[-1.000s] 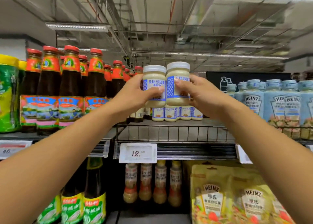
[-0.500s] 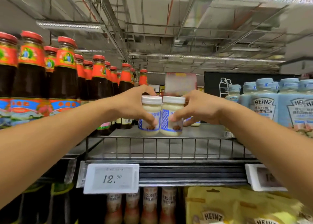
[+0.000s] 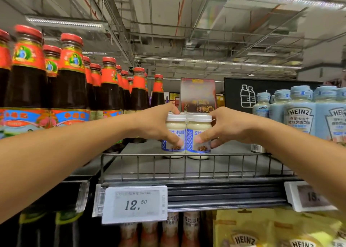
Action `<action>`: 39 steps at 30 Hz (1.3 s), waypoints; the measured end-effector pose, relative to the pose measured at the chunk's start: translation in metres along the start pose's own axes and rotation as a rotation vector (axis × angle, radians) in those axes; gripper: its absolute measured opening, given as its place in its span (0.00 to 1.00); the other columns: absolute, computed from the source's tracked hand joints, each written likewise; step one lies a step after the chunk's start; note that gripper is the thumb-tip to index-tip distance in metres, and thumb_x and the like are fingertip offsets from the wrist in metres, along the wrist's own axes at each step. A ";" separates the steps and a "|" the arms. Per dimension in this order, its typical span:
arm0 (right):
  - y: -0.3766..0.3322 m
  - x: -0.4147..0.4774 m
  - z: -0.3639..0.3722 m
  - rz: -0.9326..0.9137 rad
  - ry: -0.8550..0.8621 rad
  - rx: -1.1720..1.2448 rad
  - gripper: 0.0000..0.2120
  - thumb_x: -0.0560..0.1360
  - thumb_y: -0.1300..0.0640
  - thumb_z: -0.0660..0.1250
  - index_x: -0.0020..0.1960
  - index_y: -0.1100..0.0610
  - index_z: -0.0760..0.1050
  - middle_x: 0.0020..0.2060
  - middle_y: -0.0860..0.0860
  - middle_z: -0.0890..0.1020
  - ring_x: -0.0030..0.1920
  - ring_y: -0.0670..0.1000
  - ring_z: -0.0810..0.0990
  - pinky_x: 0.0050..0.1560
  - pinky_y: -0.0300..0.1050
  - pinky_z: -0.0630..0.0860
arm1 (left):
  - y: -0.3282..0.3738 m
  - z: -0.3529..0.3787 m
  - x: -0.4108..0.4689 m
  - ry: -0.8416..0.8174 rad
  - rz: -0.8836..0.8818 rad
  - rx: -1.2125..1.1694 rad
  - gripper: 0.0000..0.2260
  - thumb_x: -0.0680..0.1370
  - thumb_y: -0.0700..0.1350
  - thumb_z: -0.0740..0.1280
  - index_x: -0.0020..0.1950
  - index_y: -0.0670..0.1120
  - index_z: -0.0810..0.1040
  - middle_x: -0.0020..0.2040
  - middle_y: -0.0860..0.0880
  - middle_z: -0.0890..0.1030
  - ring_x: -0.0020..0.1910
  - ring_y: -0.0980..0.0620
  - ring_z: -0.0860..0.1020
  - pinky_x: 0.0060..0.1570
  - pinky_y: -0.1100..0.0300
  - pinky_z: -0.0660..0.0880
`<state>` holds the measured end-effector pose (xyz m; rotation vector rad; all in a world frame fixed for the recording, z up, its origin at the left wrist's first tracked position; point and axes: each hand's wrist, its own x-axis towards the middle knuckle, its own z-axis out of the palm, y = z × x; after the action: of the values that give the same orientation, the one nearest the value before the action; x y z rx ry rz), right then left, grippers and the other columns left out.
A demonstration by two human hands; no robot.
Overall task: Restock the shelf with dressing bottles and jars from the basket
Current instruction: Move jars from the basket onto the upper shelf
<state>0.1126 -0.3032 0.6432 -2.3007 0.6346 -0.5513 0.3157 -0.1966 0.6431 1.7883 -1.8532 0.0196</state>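
Our left hand [image 3: 159, 128] grips the left jar [image 3: 175, 124] and our right hand [image 3: 227, 129] grips the right jar [image 3: 198, 124]. The jars are touching, near the shelf's [image 3: 236, 154] front edge. We'd nudge both back evenly, labels forward, then release.

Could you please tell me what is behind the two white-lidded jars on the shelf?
Slivers of more white lids show just behind the two jars, and a reddish card stands farther back. The jars, left hand and right hand cover the rest.
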 end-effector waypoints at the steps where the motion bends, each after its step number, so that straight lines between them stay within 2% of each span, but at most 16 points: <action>1: 0.000 -0.001 0.000 0.004 -0.006 -0.013 0.21 0.63 0.55 0.82 0.53 0.59 0.82 0.46 0.54 0.87 0.44 0.48 0.87 0.43 0.42 0.83 | 0.000 -0.002 -0.001 -0.005 0.017 0.066 0.37 0.63 0.56 0.82 0.66 0.56 0.68 0.53 0.55 0.79 0.47 0.57 0.79 0.43 0.63 0.76; 4: -0.002 -0.006 -0.003 -0.039 0.081 -0.151 0.34 0.56 0.47 0.81 0.59 0.55 0.76 0.51 0.53 0.84 0.46 0.48 0.84 0.47 0.46 0.84 | 0.002 -0.015 -0.005 0.026 0.090 0.313 0.48 0.60 0.66 0.79 0.75 0.55 0.62 0.65 0.53 0.72 0.60 0.53 0.74 0.60 0.58 0.73; 6: -0.005 -0.011 -0.007 -0.155 0.224 -0.277 0.42 0.52 0.41 0.79 0.64 0.43 0.71 0.52 0.44 0.78 0.49 0.45 0.81 0.45 0.39 0.80 | 0.004 -0.025 -0.008 0.107 0.131 0.373 0.48 0.60 0.66 0.78 0.75 0.53 0.64 0.65 0.52 0.71 0.58 0.54 0.72 0.55 0.64 0.71; 8: -0.008 -0.014 -0.012 -0.271 0.291 -0.356 0.36 0.53 0.39 0.79 0.60 0.37 0.72 0.51 0.42 0.77 0.51 0.46 0.81 0.44 0.34 0.76 | 0.005 -0.032 -0.010 0.127 0.146 0.407 0.40 0.63 0.63 0.78 0.71 0.54 0.71 0.60 0.56 0.75 0.54 0.56 0.75 0.49 0.65 0.71; 11: -0.008 -0.012 -0.014 -0.357 0.268 -0.503 0.26 0.61 0.44 0.81 0.57 0.45 0.78 0.50 0.44 0.81 0.50 0.47 0.80 0.48 0.40 0.78 | 0.007 -0.029 -0.008 0.107 0.142 0.477 0.33 0.64 0.61 0.79 0.66 0.52 0.76 0.58 0.55 0.78 0.52 0.54 0.78 0.48 0.60 0.75; 13: -0.008 -0.010 -0.013 -0.375 0.292 -0.588 0.23 0.63 0.47 0.82 0.55 0.47 0.80 0.48 0.42 0.81 0.48 0.45 0.79 0.49 0.42 0.77 | 0.009 -0.024 -0.002 0.126 0.163 0.504 0.32 0.65 0.59 0.80 0.66 0.51 0.77 0.58 0.53 0.78 0.51 0.54 0.79 0.48 0.60 0.76; 19: -0.001 0.001 -0.027 -0.313 0.291 -0.773 0.24 0.65 0.48 0.82 0.56 0.53 0.78 0.49 0.46 0.80 0.49 0.50 0.79 0.45 0.43 0.74 | 0.012 -0.010 0.027 0.084 0.206 0.539 0.32 0.68 0.56 0.79 0.68 0.47 0.75 0.63 0.50 0.78 0.53 0.55 0.76 0.48 0.63 0.71; 22: 0.006 0.011 -0.037 -0.208 0.279 -0.925 0.25 0.65 0.47 0.81 0.58 0.52 0.76 0.53 0.49 0.81 0.51 0.53 0.79 0.50 0.50 0.78 | 0.017 0.001 0.044 0.068 0.224 0.560 0.33 0.69 0.56 0.78 0.70 0.46 0.74 0.65 0.50 0.78 0.61 0.51 0.76 0.58 0.59 0.73; 24: 0.012 0.019 -0.044 -0.146 0.279 -1.032 0.25 0.65 0.46 0.81 0.57 0.51 0.75 0.53 0.52 0.82 0.51 0.55 0.79 0.50 0.52 0.78 | 0.022 0.009 0.056 0.054 0.232 0.568 0.31 0.70 0.56 0.78 0.69 0.46 0.75 0.64 0.49 0.78 0.63 0.50 0.76 0.62 0.53 0.73; 27: 0.018 0.030 -0.050 -0.085 0.277 -1.111 0.21 0.65 0.47 0.81 0.49 0.49 0.72 0.50 0.52 0.81 0.48 0.56 0.78 0.45 0.50 0.77 | 0.025 0.021 0.076 0.028 0.255 0.601 0.26 0.71 0.55 0.77 0.64 0.46 0.77 0.59 0.49 0.79 0.59 0.48 0.76 0.59 0.49 0.74; 31: 0.021 0.046 -0.054 -0.035 0.275 -1.235 0.21 0.65 0.48 0.81 0.46 0.51 0.70 0.42 0.50 0.76 0.40 0.53 0.73 0.32 0.43 0.68 | 0.026 0.030 0.103 0.007 0.254 0.663 0.26 0.70 0.57 0.77 0.62 0.46 0.76 0.55 0.49 0.78 0.59 0.47 0.73 0.58 0.49 0.74; 33: 0.021 0.055 -0.054 -0.029 0.272 -1.280 0.24 0.65 0.49 0.82 0.46 0.51 0.68 0.40 0.49 0.72 0.39 0.53 0.72 0.35 0.44 0.70 | 0.026 0.030 0.116 -0.002 0.251 0.710 0.27 0.69 0.58 0.77 0.62 0.45 0.76 0.55 0.48 0.79 0.58 0.46 0.73 0.57 0.48 0.74; 36: 0.025 0.070 -0.055 -0.042 0.274 -1.375 0.24 0.64 0.48 0.82 0.47 0.52 0.69 0.41 0.50 0.71 0.40 0.54 0.71 0.38 0.47 0.72 | 0.022 0.032 0.137 -0.009 0.234 0.753 0.26 0.68 0.58 0.78 0.58 0.44 0.78 0.53 0.47 0.80 0.56 0.46 0.74 0.54 0.48 0.75; 38: 0.026 0.077 -0.056 -0.031 0.259 -1.386 0.24 0.64 0.47 0.82 0.43 0.52 0.68 0.37 0.48 0.70 0.40 0.54 0.71 0.39 0.47 0.71 | 0.018 0.035 0.148 -0.018 0.215 0.740 0.27 0.66 0.57 0.79 0.59 0.45 0.78 0.54 0.46 0.80 0.56 0.45 0.74 0.54 0.50 0.75; 39: 0.026 0.079 -0.055 -0.025 0.252 -1.376 0.26 0.65 0.47 0.82 0.39 0.51 0.63 0.35 0.47 0.68 0.40 0.54 0.71 0.39 0.48 0.71 | 0.017 0.035 0.152 -0.015 0.207 0.722 0.28 0.66 0.56 0.80 0.61 0.45 0.78 0.56 0.46 0.80 0.57 0.45 0.74 0.55 0.51 0.75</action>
<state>0.1380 -0.3932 0.6790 -3.5138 1.4140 -0.4615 0.2938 -0.3476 0.6793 2.0145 -2.2034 0.8494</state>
